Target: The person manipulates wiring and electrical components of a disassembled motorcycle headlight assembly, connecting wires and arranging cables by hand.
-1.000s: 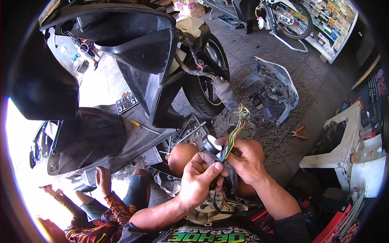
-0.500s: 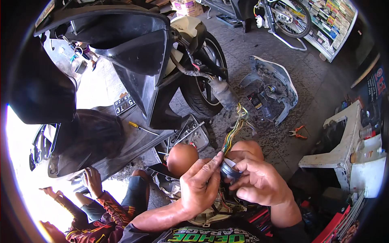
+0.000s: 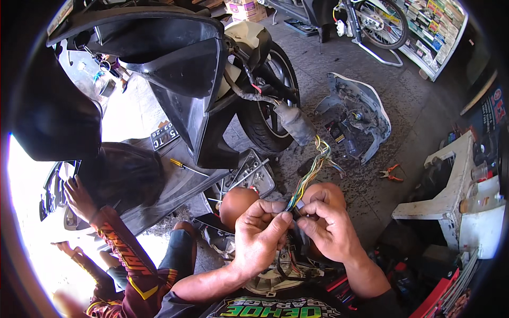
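Observation:
A bundle of yellow, green and blue wires hangs from a grey-black sleeve by the scooter's front wheel and runs down to my hands. My left hand pinches the bundle's lower end between thumb and fingers. Close against it, my right hand is closed on a roll of black electrical tape, mostly hidden behind the fingers. Both hands meet at the wires, above my lap and between my knees.
The black scooter fills the left side. A tray of tools and a screwdriver lie near it. Pliers and a detached fairing rest on the floor. At right stands a white stool. Another person's hand reaches in at left.
My right hand has turned and closed in on the wires, so the tape roll is now mostly covered. My left fingers have curled more. The other person's arm has moved up and left.

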A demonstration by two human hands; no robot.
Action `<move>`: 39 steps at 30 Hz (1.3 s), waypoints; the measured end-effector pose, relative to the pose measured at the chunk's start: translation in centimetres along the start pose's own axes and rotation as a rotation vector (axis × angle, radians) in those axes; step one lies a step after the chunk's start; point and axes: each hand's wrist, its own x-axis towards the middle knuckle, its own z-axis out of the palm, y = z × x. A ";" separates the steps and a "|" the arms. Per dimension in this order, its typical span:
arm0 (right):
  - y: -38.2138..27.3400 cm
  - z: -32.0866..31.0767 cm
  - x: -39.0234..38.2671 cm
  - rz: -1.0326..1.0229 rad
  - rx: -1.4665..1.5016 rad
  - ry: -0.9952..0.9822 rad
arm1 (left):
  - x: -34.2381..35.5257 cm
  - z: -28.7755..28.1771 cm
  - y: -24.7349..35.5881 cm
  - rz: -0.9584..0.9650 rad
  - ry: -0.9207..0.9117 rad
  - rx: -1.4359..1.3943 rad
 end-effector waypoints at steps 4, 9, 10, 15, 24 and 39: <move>1.9 1.0 0.1 0.048 -0.042 0.073 | -0.1 -0.3 -0.6 0.014 -0.081 -0.001; 1.1 2.3 0.5 0.403 0.503 -0.018 | 0.2 -1.2 -1.3 -0.012 -0.181 -0.071; 0.6 2.6 0.6 0.561 0.803 0.017 | 0.4 -1.1 -1.2 -0.037 -0.187 -0.084; 2.1 1.7 0.5 0.530 0.333 -0.122 | 0.5 -0.7 -0.6 -0.112 -0.252 -0.007; -4.3 -3.4 0.1 0.336 0.613 -0.258 | -0.4 0.0 0.2 0.701 -0.122 0.995; 2.0 1.5 -1.6 0.179 0.122 0.085 | -0.5 0.6 -0.4 -0.005 -0.083 -0.043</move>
